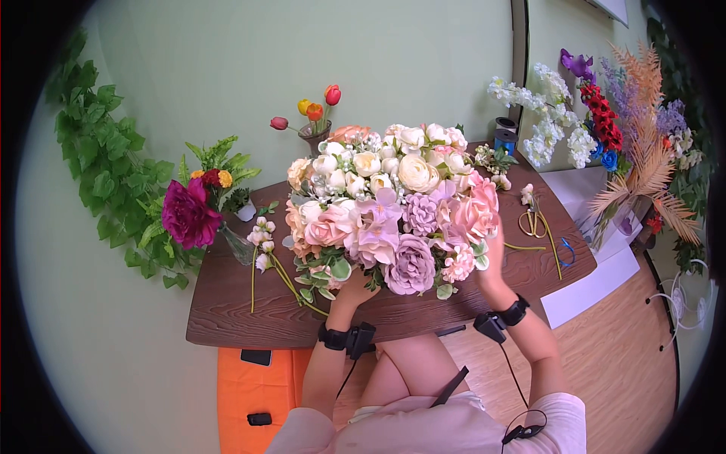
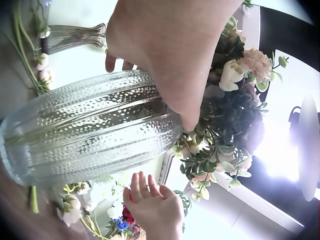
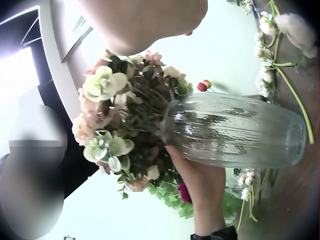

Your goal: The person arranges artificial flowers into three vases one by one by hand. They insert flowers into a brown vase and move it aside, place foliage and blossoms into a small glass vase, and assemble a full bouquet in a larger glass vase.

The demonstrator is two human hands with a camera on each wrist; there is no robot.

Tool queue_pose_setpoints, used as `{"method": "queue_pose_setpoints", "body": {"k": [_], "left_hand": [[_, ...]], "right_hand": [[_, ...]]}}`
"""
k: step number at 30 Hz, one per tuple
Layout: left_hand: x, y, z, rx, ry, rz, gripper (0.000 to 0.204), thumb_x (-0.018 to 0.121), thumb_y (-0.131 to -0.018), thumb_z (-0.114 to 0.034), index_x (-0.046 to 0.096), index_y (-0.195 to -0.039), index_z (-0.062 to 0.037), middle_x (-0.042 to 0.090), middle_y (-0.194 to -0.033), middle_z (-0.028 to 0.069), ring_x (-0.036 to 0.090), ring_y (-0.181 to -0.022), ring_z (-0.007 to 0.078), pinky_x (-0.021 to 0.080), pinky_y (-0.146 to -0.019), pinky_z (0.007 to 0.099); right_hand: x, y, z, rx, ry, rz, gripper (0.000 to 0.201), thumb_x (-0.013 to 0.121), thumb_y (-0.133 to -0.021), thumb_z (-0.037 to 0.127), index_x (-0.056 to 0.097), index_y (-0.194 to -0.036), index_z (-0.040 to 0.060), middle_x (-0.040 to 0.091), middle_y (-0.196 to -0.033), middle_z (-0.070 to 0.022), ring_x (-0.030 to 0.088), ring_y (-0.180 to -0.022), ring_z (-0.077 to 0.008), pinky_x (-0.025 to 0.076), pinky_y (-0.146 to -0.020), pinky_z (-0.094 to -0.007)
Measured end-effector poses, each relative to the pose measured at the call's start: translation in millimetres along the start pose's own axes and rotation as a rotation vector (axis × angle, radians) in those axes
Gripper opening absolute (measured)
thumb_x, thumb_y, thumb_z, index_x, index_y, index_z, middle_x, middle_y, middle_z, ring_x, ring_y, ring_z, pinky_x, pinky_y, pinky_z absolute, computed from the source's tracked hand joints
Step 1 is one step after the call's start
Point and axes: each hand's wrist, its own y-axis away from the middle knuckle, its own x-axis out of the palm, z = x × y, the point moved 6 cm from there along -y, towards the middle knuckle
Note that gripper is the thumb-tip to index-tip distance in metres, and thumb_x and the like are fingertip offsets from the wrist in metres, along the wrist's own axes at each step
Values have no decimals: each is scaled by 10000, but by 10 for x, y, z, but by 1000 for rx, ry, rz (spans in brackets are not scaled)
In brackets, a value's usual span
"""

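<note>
A large bouquet of pink, white and lilac flowers [image 1: 401, 204] stands in a ribbed clear glass vase [image 3: 235, 132], which the blooms hide in the head view. My left hand [image 2: 160, 45] grips the vase close to its mouth, thumb on the near side and fingers around the far side. Apart from the vase, my right hand [image 2: 157, 205] is raised at the bouquet's right side, palm turned toward it and fingers extended, holding nothing. Green leaves hang over the vase's rim between the two hands.
On the dark wooden table [image 1: 227, 303] lie loose white-blossom stems [image 1: 263, 236], gold-handled scissors [image 1: 531, 221] and a blue loop [image 1: 567, 252]. Left stands a vase with a magenta flower [image 1: 190, 214]; behind, a tulip vase [image 1: 316, 138]; right, tall mixed flowers [image 1: 605, 129] and ribbon spools [image 1: 505, 138].
</note>
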Motion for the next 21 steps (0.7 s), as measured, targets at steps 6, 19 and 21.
{"method": "queue_pose_setpoints", "body": {"k": [6, 19, 21], "left_hand": [[86, 51, 58, 118, -142, -52, 240, 588, -694, -222, 590, -861, -50, 602, -857, 142, 551, -850, 342, 431, -722, 424], [-46, 89, 438, 124, -184, -4, 483, 603, -783, -170, 419, -1218, -69, 496, -1176, 71, 482, -1082, 201, 397, -932, 308], [-150, 71, 292, 114, -228, -21, 487, 594, -791, -192, 410, -1224, -67, 499, -1173, 70, 488, -1074, 200, 401, -927, 302]], "right_hand": [[497, 446, -744, 180, 98, 470, 332, 503, -850, 106, 449, -1161, 2, 530, -1110, -116, 505, -1011, -225, 396, -896, -337], [990, 405, -165, -73, 70, 554, 371, 554, -822, 165, 488, -1134, -24, 551, -1089, -129, 520, -989, -217, 391, -887, -321], [920, 285, -447, 70, 160, 553, 340, 503, -848, 135, 471, -1148, -22, 549, -1095, -148, 526, -986, -229, 406, -869, -326]]}}
